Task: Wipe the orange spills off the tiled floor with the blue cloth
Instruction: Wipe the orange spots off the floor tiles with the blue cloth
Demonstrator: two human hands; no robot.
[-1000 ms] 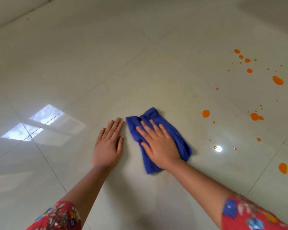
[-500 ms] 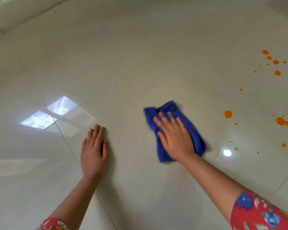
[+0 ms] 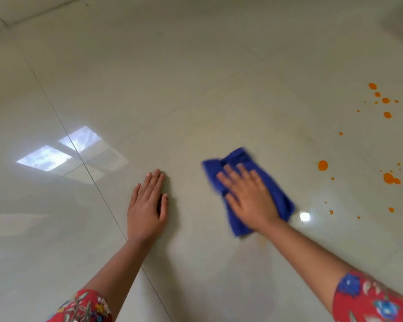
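A folded blue cloth (image 3: 277, 189) lies on the pale tiled floor (image 3: 196, 101), and my right hand (image 3: 247, 196) presses flat on top of it with fingers spread. My left hand (image 3: 147, 205) rests flat on the floor to the left of the cloth, holding nothing. Orange spills dot the tiles to the right: a round drop (image 3: 322, 165), a double blot (image 3: 390, 178), and several smaller spots farther back (image 3: 386, 100). A faint orange smear (image 3: 262, 240) shows just below the cloth near my wrist.
Grout lines cross the glossy floor; one runs diagonally under my left forearm (image 3: 98, 189). A window reflection (image 3: 58, 151) shines on the left, and a small bright light glint (image 3: 304, 216) sits right of the cloth.
The view has shifted from frame to frame. My right hand has kept pressing on the cloth, which looks motion-blurred now. My left hand stays flat on the floor.
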